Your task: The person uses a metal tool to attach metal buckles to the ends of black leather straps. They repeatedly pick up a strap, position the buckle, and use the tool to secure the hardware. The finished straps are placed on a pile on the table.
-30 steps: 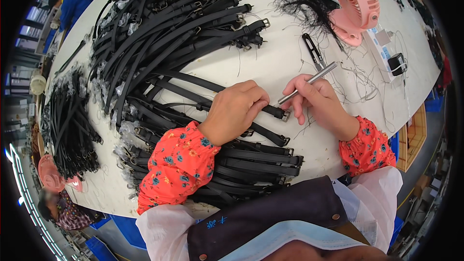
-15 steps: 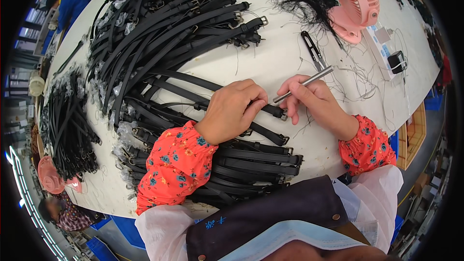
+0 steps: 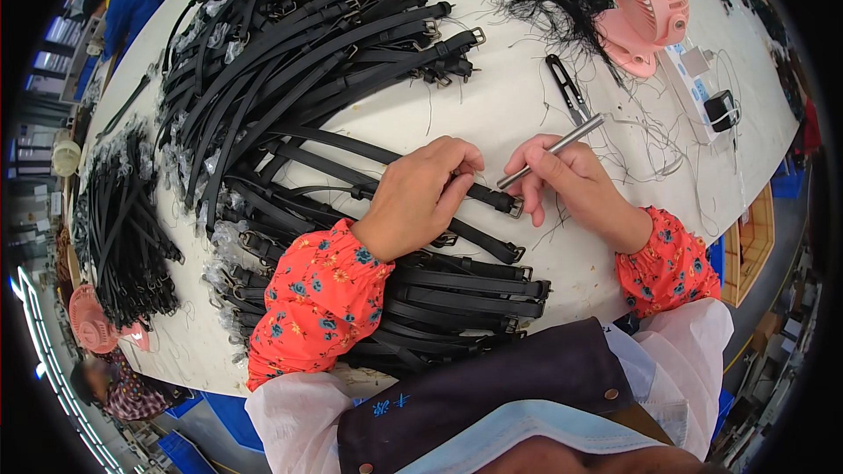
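My right hand (image 3: 569, 174) is closed around a slim silver pen-shaped metal tool (image 3: 575, 140). Its lower tip points down-left, toward a black strap (image 3: 488, 195) with a metal buckle at its end. My left hand (image 3: 413, 197) rests over that strap, its thumb and forefinger parted with nothing visible between them; the other fingers are hidden underneath. Near the buckle are the lower fingers of my right hand. More black buckled straps (image 3: 465, 290) lie beside and below my left hand. A large heap of similar straps (image 3: 307, 61) spreads over the table's far left.
Black-handled thread snips (image 3: 566, 86) lie beyond my right hand among loose threads (image 3: 650, 145). A pink fan (image 3: 641, 0) and a white power strip (image 3: 694, 92) stand at the far right. Another strap pile (image 3: 127, 228) sits left, near a second pink fan (image 3: 90, 316) and another person (image 3: 132, 391).
My left thumb and forefinger, which were pressed together, have moved apart. The tool in my right hand has shifted very slightly, and the strap stays about where it was.
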Demonstrator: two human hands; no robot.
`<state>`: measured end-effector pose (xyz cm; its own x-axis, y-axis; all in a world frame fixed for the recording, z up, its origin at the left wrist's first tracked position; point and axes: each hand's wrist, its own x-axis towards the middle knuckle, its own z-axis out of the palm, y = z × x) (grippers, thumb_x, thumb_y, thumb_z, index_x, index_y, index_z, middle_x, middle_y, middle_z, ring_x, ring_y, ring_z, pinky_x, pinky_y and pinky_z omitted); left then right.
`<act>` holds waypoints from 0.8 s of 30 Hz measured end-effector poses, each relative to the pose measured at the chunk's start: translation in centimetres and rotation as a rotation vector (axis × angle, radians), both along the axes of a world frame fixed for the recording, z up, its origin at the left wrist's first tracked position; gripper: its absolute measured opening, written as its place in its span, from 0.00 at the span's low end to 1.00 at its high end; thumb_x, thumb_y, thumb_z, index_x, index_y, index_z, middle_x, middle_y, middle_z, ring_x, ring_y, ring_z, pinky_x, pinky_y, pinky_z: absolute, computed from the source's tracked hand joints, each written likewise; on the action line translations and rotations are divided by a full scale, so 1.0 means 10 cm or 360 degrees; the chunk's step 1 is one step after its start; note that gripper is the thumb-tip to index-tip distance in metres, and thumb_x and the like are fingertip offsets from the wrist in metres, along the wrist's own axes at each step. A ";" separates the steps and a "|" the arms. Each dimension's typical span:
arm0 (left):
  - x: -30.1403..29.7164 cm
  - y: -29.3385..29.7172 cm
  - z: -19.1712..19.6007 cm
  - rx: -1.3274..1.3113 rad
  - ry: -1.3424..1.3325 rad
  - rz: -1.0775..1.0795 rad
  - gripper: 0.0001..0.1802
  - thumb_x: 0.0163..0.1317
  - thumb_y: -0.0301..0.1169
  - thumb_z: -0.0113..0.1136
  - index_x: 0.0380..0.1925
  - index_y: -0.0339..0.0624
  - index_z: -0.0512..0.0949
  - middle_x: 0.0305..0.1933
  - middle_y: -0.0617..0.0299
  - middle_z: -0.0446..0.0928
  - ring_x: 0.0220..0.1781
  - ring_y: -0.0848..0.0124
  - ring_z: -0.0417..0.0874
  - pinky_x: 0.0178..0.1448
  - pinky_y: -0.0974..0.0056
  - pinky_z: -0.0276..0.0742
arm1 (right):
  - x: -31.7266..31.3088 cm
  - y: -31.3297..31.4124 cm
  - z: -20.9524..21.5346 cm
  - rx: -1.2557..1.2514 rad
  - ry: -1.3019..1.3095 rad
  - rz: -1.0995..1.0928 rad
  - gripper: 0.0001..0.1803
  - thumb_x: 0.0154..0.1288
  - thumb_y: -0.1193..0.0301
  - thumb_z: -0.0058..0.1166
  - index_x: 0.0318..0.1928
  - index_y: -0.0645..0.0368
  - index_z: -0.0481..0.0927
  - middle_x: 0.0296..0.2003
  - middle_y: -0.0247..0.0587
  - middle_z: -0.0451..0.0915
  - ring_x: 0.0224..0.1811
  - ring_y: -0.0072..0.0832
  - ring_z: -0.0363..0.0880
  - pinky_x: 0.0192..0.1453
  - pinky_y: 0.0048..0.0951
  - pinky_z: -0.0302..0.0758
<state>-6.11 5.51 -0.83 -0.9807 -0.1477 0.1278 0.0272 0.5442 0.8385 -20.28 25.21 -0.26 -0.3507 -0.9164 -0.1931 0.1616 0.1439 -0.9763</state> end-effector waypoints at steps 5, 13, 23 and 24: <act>0.02 -0.03 0.05 -0.0229 -0.0057 -0.0204 0.09 0.63 0.21 0.62 0.42 0.44 0.82 0.40 0.61 0.77 0.34 0.66 0.78 0.39 0.64 0.75 | 0.00 0.00 0.03 -0.0017 -0.0036 0.0009 0.25 0.83 0.56 0.39 0.44 0.68 0.80 0.25 0.35 0.81 0.24 0.20 0.80 0.51 0.26 0.78; 0.02 -0.08 -0.02 -0.0107 -0.0049 -0.0247 0.05 0.62 0.21 0.64 0.38 0.41 0.81 0.39 0.60 0.79 0.34 0.67 0.78 0.39 0.64 0.74 | 0.00 0.01 0.01 0.0009 -0.0016 0.0062 0.24 0.83 0.56 0.41 0.46 0.66 0.79 0.26 0.34 0.81 0.26 0.20 0.81 0.41 0.23 0.78; 0.02 -0.09 0.03 -0.0040 -0.0135 -0.0235 0.04 0.61 0.21 0.64 0.36 0.39 0.80 0.37 0.60 0.80 0.30 0.69 0.76 0.37 0.66 0.73 | 0.02 0.00 0.03 0.0033 -0.0030 0.0114 0.24 0.83 0.55 0.41 0.48 0.65 0.79 0.26 0.34 0.81 0.26 0.20 0.81 0.35 0.21 0.76; 0.02 -0.09 0.04 -0.0039 -0.0135 -0.0233 0.04 0.61 0.21 0.64 0.36 0.39 0.80 0.37 0.60 0.80 0.30 0.69 0.76 0.37 0.66 0.73 | 0.02 0.00 0.04 0.0037 -0.0037 0.0117 0.24 0.83 0.55 0.41 0.48 0.65 0.78 0.26 0.34 0.81 0.26 0.20 0.81 0.35 0.21 0.76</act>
